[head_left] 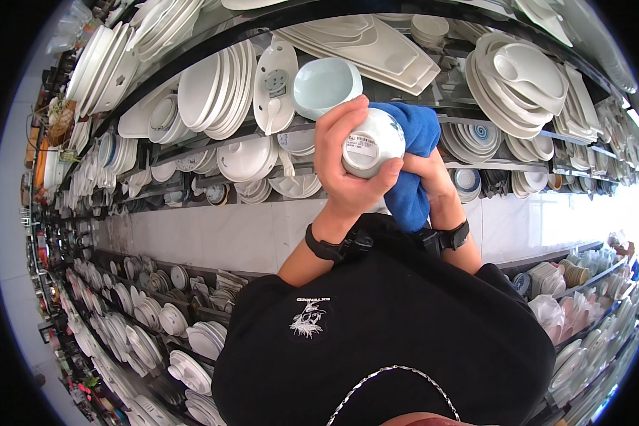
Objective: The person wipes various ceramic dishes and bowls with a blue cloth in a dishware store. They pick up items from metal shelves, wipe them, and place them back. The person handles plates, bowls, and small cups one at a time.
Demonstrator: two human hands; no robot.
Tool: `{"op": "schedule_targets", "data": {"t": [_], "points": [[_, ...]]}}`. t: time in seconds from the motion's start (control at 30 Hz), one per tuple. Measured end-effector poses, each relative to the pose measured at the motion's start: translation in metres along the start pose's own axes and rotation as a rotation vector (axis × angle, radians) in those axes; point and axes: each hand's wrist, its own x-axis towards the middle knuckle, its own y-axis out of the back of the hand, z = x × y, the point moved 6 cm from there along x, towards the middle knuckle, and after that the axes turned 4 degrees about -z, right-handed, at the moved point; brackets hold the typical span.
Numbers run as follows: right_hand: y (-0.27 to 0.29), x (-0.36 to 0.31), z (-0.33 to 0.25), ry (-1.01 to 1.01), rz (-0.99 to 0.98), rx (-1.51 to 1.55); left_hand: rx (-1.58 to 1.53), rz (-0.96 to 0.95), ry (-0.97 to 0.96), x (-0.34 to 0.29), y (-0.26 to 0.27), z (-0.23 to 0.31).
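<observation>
My left hand (339, 167) is wrapped round a small white bowl (387, 135) with a dark leafy pattern on its side. The bowl's base and foot ring face me, and a white printed label is stuck there. A blue cloth (409, 192) is bunched in my right hand (432, 170) and pressed against the bowl's right side. The cloth covers most of that hand's fingers. Just beyond my left fingertips, a pale blue-green square bowl (325, 84) stands on the shelf.
Ahead, glass shelves hold stacked white plates (220, 89), long rectangular platters (390, 53) and round dishes (515, 78). A lidded white pot (245, 157) sits on a lower shelf. Behind me across the pale tiled floor (192, 231), another rack carries stacked bowls and plates (145, 312).
</observation>
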Motion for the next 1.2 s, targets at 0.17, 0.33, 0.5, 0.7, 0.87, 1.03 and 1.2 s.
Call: {"op": "schedule_targets", "data": {"t": [0.17, 0.33, 0.5, 0.7, 0.87, 1.03, 1.2], "points": [[-0.003, -0.015, 0.004, -0.072, -0.059, 0.264, -0.070, 0.000, -0.066, -0.002, -0.007, -0.001], [-0.006, -0.012, -0.001, -0.001, -0.148, 0.268, -0.210, -0.013, -0.016, -0.005, -0.013, -0.008], [-0.009, -0.003, -0.005, 0.048, -0.089, -0.018, -0.397, 0.022, 0.187, -0.010, -0.016, -0.024], [-0.020, -0.001, -0.018, 0.079, -0.024, -0.122, -0.292, -0.099, 0.174, -0.002, -0.007, -0.028], [-0.035, -0.002, -0.025, 0.127, -0.098, -0.396, -0.173, -0.210, 0.035, 0.007, 0.004, -0.017], [-0.051, -0.004, -0.028, 0.288, -0.092, -0.825, -0.338, -0.089, 0.166, 0.007, 0.013, -0.019], [-0.053, 0.001, -0.021, 0.383, -0.075, -1.218, -0.422, -0.054, 0.595, -0.002, 0.015, -0.044]]}}
